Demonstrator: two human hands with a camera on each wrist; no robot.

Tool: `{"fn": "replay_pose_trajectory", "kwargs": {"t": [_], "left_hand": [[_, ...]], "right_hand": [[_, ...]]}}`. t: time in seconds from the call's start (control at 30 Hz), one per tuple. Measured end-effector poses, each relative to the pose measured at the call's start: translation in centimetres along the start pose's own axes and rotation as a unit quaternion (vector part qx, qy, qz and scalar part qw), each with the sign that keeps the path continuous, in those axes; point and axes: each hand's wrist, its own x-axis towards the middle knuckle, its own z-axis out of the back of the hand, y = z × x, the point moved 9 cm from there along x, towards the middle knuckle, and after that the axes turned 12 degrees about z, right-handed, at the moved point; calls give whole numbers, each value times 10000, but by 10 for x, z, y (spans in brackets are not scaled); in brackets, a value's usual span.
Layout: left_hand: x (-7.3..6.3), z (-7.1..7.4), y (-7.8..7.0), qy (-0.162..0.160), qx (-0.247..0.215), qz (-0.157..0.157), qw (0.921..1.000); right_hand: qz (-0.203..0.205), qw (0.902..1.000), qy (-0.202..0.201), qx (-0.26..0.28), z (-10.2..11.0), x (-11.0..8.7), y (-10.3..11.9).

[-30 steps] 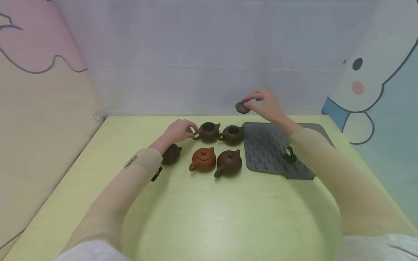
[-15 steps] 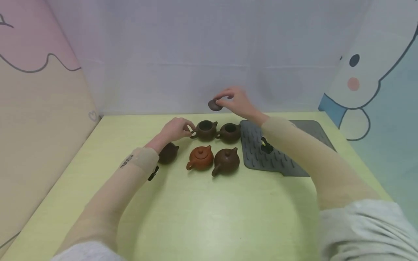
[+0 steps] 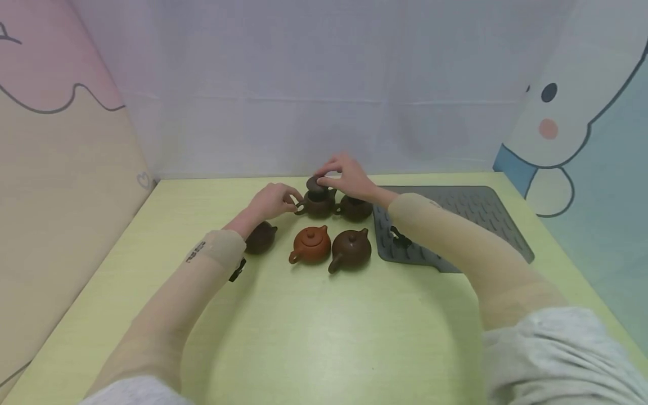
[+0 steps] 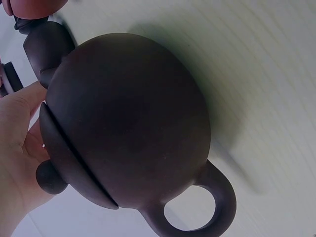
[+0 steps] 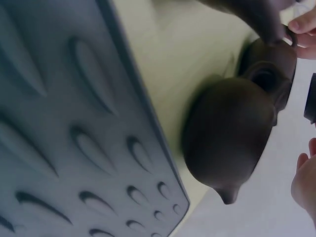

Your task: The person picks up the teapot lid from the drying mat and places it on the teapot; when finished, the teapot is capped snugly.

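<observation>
My left hand (image 3: 270, 201) pinches the handle of a dark brown, lidless teapot (image 3: 319, 208) at the back of the table; the right wrist view also shows these fingers (image 5: 303, 27) on the handle. Directly over that teapot's mouth, my right hand (image 3: 349, 177) holds a dark round lid (image 3: 315, 184), tilted. Whether the lid touches the rim I cannot tell. Close beside it on the right stands another dark teapot (image 3: 356, 210), its top partly hidden by my right hand. Under my left wrist sits a lidded dark teapot (image 4: 128, 118).
In front stand a lidded orange-red teapot (image 3: 312, 248) and a lidded brown teapot (image 3: 352, 251). A grey ribbed mat (image 3: 455, 208) lies on the right of the table, under my right forearm. A pale curtain (image 3: 324, 112) hangs behind the table's back edge.
My right hand has carried the lid leftward, then down to the back left teapot's mouth. My left hand keeps its hold on the handle, and the teapots stay in place.
</observation>
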Motion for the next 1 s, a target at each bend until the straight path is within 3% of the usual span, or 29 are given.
{"fn": "replay_pose_trajectory", "kwargs": {"t": [0.57,1.0], "left_hand": [[2,-2,-6,35,71,-12,10000],[3,-3,-5,46,27,35,10000]], "right_hand": [[-59,9988,471,-153,-19,-12,-10],[-136,9990,426,-7,-23,-13,-15]]}}
